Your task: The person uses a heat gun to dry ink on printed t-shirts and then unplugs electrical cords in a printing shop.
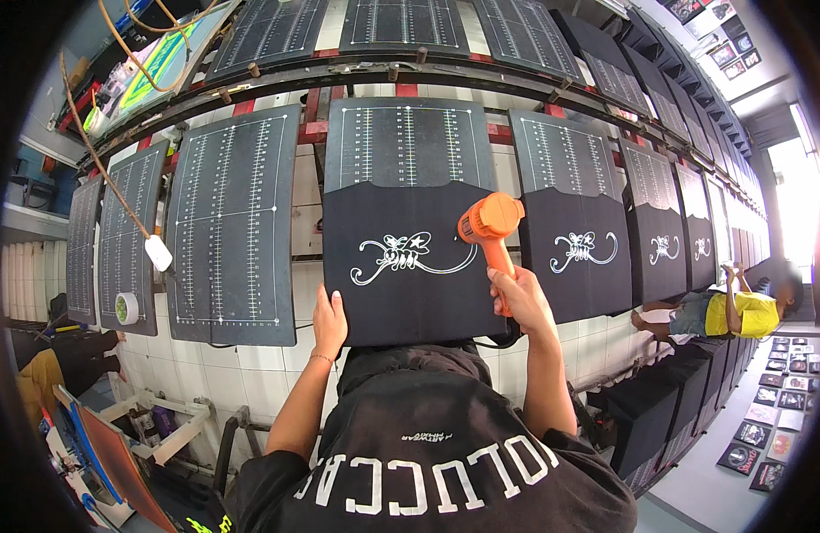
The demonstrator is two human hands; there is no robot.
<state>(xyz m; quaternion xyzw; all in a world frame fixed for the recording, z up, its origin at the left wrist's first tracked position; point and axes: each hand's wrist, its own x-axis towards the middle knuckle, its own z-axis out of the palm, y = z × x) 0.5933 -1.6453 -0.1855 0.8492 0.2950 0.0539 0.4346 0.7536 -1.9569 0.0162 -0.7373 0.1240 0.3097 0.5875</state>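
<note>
My right hand (525, 299) is wrapped around the handle of an orange heat gun (491, 222), which is held up over the right side of a black shirt panel (410, 315). White line art (410, 256) with a star and curling ends is printed on that dark cloth. The panel lies on the lower part of a grey platen (405, 147) marked with white rulers. At the near left edge of the cloth rests my left hand (330, 318), fingers stretched out and thumb apart; it holds nothing that I can see.
To the right, another platen carries black cloth (574, 258) with the same print, and more follow. Bare ruled platens (232, 222) stand left. A white box (158, 253) hangs on a cord; a tape roll (126, 308) sits nearby. A person in yellow (752, 314) stands far right.
</note>
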